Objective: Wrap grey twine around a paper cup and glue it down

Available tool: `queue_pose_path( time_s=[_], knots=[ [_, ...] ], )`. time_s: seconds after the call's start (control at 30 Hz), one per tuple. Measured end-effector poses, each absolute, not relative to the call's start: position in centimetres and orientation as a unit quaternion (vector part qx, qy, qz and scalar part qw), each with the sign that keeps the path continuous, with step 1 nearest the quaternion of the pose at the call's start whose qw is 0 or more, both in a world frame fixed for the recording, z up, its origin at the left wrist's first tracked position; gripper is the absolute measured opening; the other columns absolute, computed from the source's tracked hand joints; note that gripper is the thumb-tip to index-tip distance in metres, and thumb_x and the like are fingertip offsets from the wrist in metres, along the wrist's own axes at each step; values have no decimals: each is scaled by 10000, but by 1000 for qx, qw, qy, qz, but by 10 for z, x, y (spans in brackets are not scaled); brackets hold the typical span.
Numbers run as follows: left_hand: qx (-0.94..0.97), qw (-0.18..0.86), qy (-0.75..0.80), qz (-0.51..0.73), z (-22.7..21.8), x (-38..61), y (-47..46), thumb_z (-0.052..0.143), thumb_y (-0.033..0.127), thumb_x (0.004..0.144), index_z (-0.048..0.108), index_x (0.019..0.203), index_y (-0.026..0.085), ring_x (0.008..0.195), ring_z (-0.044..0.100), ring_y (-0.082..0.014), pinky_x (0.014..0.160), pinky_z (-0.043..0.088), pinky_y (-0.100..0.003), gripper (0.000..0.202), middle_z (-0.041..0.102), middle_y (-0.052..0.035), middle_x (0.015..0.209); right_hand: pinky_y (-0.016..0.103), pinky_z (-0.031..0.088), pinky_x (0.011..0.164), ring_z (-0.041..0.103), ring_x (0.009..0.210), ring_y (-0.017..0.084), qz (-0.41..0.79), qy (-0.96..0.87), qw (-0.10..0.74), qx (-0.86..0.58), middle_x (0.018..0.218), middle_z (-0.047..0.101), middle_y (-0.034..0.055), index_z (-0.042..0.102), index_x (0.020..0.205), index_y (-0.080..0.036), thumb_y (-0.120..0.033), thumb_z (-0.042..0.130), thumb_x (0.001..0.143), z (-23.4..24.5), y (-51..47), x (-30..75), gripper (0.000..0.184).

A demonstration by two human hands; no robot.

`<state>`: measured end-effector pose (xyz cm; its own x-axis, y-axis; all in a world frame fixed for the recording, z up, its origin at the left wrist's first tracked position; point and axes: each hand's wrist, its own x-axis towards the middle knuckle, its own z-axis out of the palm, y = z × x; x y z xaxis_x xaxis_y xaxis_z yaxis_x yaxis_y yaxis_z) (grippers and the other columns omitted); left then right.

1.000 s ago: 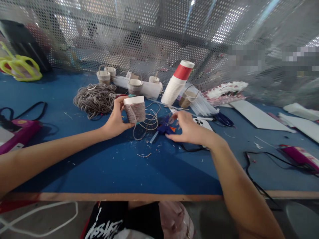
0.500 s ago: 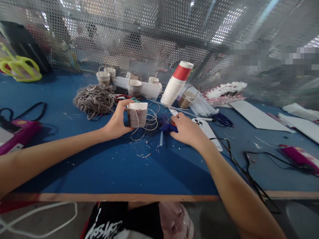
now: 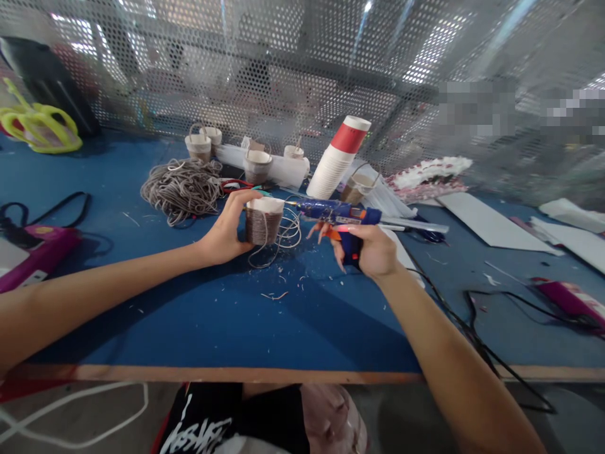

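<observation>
My left hand [image 3: 227, 231] is closed around a paper cup [image 3: 263, 222] wrapped in grey-brown cord, its white rim bare above the winding. Loose cord [image 3: 289, 228] trails from the cup and lies in loops to its right. In my right hand [image 3: 373, 247] is a blue hot glue gun [image 3: 336, 212] with an orange trigger, held by its handle with the fingers partly spread. Its nozzle points left, close to the cup's rim; whether it touches I cannot tell. A clear glue stick [image 3: 416, 224] juts from the gun's back end.
Behind the cup lie a heap of cord [image 3: 182, 188] and several small cord-trimmed cups [image 3: 258, 165]. A leaning stack of paper cups [image 3: 333, 161] stands further right. White boards [image 3: 491, 221] and a magenta device [image 3: 570, 299] are at right. A black cable [image 3: 454, 312] runs over the table's front edge.
My right hand has lifted the glue gun off the table and turned its nozzle left towards the cup. My left hand holds the cup in nearly the same place.
</observation>
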<state>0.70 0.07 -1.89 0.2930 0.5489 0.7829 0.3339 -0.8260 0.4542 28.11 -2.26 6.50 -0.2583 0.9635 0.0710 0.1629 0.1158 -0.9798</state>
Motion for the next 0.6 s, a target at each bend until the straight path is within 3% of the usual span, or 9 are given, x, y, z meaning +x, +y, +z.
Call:
queue_pose_path(
  time_s=[0.1,0.23,0.4,0.6],
  knots=[
    [795,113,282,525,-17,7,-1,721,29,625,393,1407,274,1357,458,-327,1162,428,-563,882,448,-123,1401,259,388,297,443,290,106,490,-655,391,-422,401,520,-53,639,689,-200,-528,700,688,59,-28,276,334],
    [805,136,274,509,-14,5,-2,702,14,623,380,1440,285,1398,424,-324,1200,391,-559,919,439,-117,1440,254,412,319,440,292,96,435,-682,376,-452,364,492,-74,606,647,-225,-495,773,715,55,-31,276,324],
    [824,167,269,469,-9,3,-7,681,34,667,348,1470,282,1417,422,-333,1199,381,-573,904,428,-134,1481,256,357,285,395,264,91,429,-700,353,-448,352,462,-80,572,595,-233,-426,734,720,58,-34,272,281],
    [821,209,265,461,-9,4,-8,679,52,669,349,1479,275,1413,427,-345,1123,472,-544,903,424,-143,1487,265,341,299,369,262,89,419,-709,327,-464,352,448,-75,535,583,-239,-387,694,739,61,-36,269,267]
  ],
)
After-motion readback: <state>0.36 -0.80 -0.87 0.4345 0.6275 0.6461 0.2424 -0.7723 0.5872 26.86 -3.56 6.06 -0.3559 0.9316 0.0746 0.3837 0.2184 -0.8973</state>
